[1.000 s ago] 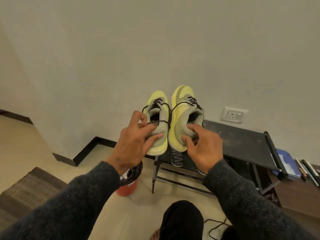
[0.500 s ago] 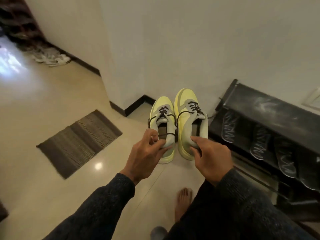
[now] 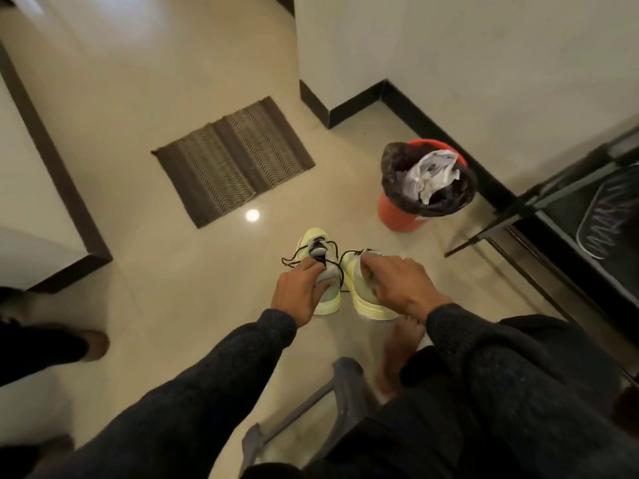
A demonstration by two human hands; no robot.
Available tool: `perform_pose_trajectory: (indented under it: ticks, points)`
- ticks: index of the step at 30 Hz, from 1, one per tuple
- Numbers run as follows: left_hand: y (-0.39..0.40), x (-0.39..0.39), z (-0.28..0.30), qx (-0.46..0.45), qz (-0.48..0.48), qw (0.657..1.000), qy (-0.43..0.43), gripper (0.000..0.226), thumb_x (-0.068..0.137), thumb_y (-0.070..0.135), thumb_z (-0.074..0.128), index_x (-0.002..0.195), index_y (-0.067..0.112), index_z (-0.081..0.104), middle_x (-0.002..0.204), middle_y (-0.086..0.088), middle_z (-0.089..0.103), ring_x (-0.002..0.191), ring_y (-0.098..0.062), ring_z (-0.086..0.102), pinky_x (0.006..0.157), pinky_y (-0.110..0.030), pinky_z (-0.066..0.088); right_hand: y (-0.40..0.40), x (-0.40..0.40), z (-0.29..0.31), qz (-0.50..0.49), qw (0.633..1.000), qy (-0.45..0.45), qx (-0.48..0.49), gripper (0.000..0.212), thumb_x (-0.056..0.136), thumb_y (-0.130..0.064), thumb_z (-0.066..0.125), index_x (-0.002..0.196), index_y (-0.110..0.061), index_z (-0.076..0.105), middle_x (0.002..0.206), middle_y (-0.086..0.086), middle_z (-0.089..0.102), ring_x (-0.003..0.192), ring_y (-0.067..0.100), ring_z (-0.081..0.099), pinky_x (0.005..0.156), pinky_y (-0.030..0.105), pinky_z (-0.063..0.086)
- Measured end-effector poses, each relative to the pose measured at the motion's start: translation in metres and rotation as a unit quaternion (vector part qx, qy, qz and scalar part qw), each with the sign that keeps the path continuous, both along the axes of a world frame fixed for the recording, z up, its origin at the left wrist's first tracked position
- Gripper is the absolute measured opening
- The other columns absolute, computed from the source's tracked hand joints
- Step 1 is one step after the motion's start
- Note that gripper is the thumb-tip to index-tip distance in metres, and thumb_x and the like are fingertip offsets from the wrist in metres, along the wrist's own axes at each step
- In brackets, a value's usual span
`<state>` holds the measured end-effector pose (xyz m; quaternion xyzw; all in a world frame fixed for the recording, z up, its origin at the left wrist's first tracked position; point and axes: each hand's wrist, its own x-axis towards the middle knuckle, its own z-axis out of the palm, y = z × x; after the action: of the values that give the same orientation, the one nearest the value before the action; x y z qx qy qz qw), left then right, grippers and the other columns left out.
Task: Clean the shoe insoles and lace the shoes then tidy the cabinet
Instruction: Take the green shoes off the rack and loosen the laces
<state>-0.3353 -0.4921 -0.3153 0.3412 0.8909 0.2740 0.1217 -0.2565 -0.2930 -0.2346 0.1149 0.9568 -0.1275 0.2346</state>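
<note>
Shoes (image 3: 345, 285) lowered to floor (image 3: 173, 305), both hands gripping

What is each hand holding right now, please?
Left hand: grips the left yellow-green lace-up sneaker.
Right hand: grips the right yellow-green sneaker.

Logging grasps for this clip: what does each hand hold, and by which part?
Left hand grips the left shoe at its collar; right hand grips the right shoe at its collar.

open floor (image 3: 166, 81) left of mat (image 3: 233, 160) | bin (image 3: 420, 188) blocks near wall corner | shoe rack (image 3: 567, 216) bars right edge | stool (image 3: 332, 402) behind shoes (image 3: 345, 288)
</note>
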Motion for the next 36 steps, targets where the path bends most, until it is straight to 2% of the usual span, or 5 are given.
perform_pose_trajectory:
  ticks: [5,13,18,28,36]
  points:
    - [-0.014,0.004,-0.03,-0.094,0.088,0.985,-0.116,0.03,0.1,0.043,0.059,0.111,0.016,0.067,0.114,-0.005,0.065,0.101,-0.026,0.061,0.075,-0.028,0.035,-0.027,-0.029,-0.049,0.041,0.994,-0.098,-0.031,0.011,0.091,-0.021,0.053,0.099,-0.028,0.053,0.11,0.005,0.064,0.094,0.032,0.058,0.072,0.036,0.041]
    - [-0.031,0.037,-0.063,-0.154,0.153,0.948,-0.234,0.024,0.1,0.024,0.061,0.121,0.013,0.065,0.135,-0.003,0.042,0.104,-0.027,0.057,0.097,-0.032,0.05,-0.066,-0.026,-0.115,0.031,0.982,-0.171,-0.068,0.032,0.096,-0.02,0.055,0.127,-0.012,0.054,0.122,0.017,0.06,0.108,0.036,0.062,0.092,0.046,0.054]
    - [-0.03,0.044,-0.068,-0.169,0.307,0.884,-0.311,0.019,0.099,0.02,0.053,0.115,0.014,0.045,0.105,-0.011,0.057,0.085,-0.029,0.061,0.08,-0.042,0.056,-0.07,-0.018,-0.137,0.028,0.977,-0.194,-0.085,0.033,0.094,-0.021,0.059,0.126,-0.009,0.056,0.124,0.018,0.058,0.111,0.037,0.061,0.091,0.043,0.054]
    - [-0.02,0.029,-0.093,-0.343,0.155,0.873,-0.31,0.03,0.09,0.014,0.068,0.119,0.008,0.064,0.14,-0.013,0.033,0.106,-0.04,0.061,0.094,-0.038,0.052,-0.081,-0.004,-0.156,0.017,0.954,-0.265,-0.139,0.041,0.092,-0.024,0.063,0.13,-0.013,0.052,0.132,0.013,0.05,0.118,0.031,0.057,0.098,0.039,0.05]
    - [0.006,0.017,-0.077,-0.236,0.113,0.902,-0.343,0.024,0.095,0.037,0.063,0.113,0.023,0.067,0.112,-0.007,0.07,0.098,-0.029,0.069,0.086,-0.039,0.058,-0.063,-0.02,-0.137,-0.09,0.962,-0.193,-0.171,0.043,0.098,-0.017,0.054,0.141,-0.017,0.05,0.14,0.015,0.053,0.123,0.033,0.057,0.102,0.041,0.049]
